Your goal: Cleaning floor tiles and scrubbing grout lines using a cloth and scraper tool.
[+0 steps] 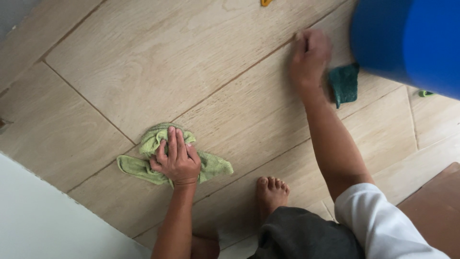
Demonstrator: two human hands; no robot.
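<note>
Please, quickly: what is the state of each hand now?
Left hand: closed, pressing the light green cloth on the tiled floor.
Right hand: on the floor beside the dark green pad; grip cannot be told.

Pale wood-look floor tiles (143, 62) run on a slant, parted by thin brown grout lines. A large blue round container (412, 38) fills the upper right corner, out of focus. A small green bit (425, 93) lies on the floor just beneath it, and a yellow scrap (266, 2) shows at the top edge. A white surface (43, 225) covers the lower left. A reddish-brown panel (438, 206) sits at the lower right.
</note>
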